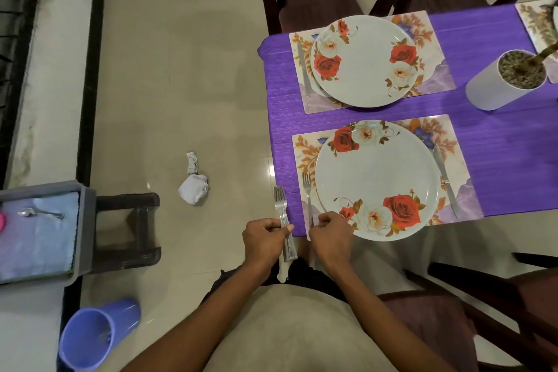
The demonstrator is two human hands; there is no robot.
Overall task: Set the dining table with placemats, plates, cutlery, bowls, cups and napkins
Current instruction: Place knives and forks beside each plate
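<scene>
At the bench's near edge, our left hand point(265, 234) grips spare forks point(283, 220) by their stiff, slick handles; our right hand point(330, 231) pinches the placed fork point(308, 196) low, beside the plate point(377, 180).

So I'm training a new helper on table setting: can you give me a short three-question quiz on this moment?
1. True or false: the near plate has a knife on its right side.
2. What does the left hand hold? A) spoons B) a bunch of forks C) a napkin
3. Fill in: the right hand is at the handle end of a single fork lying on the near placemat, on the plate's ____ side.

Key: 1 true; 2 B; 3 left. The far plate shows only a knife beside it so far, no fork.
</scene>
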